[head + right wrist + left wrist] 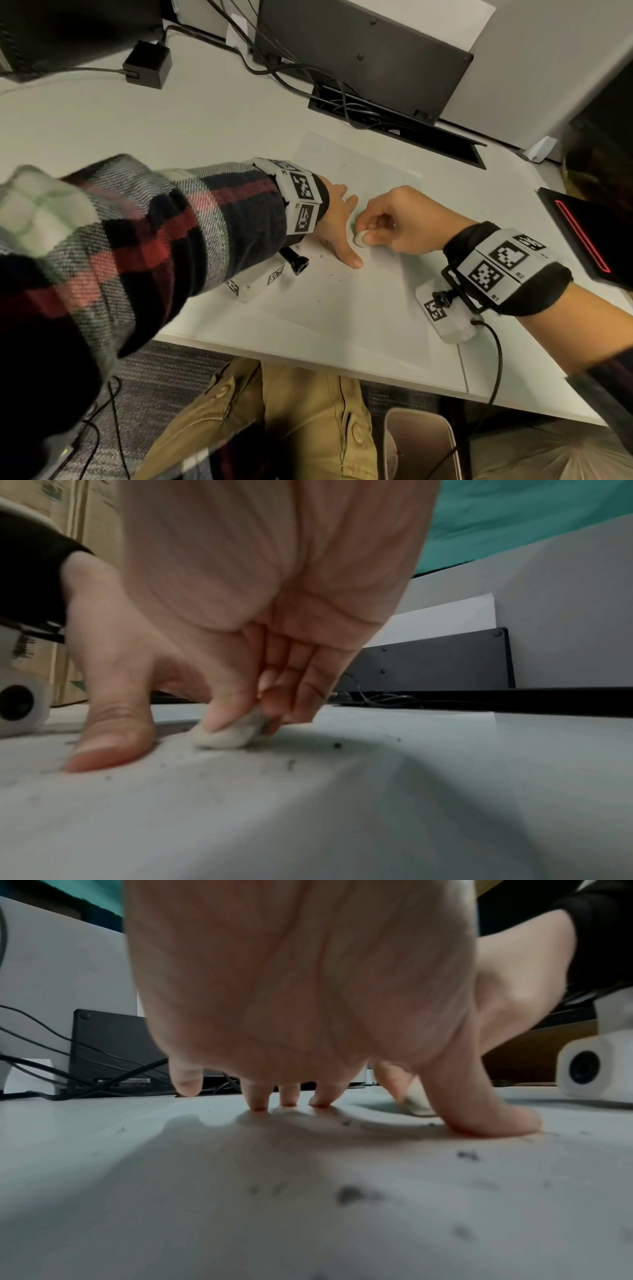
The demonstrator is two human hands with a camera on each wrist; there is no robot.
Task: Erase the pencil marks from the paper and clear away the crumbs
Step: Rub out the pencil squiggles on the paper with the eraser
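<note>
A white sheet of paper (342,308) lies on the white desk (102,130), strewn with dark eraser crumbs (334,274). My left hand (337,226) presses flat on the paper with fingers spread and its thumb (489,1123) down. Just right of that thumb, my right hand (376,226) pinches a small white eraser (360,238) between thumb and fingertips, its lower edge on the paper. The right wrist view shows the eraser (226,735) greyed with smudge, touching the paper (342,804), with crumbs (337,745) around it. More crumbs (352,1195) lie under my left palm (308,1042).
A black power adapter (148,65) and cables sit at the back left. A dark upright panel (359,51) and cable slot (376,113) run behind the paper. A dark device with a red line (589,236) lies at right. A bin (418,445) stands below the desk's front edge.
</note>
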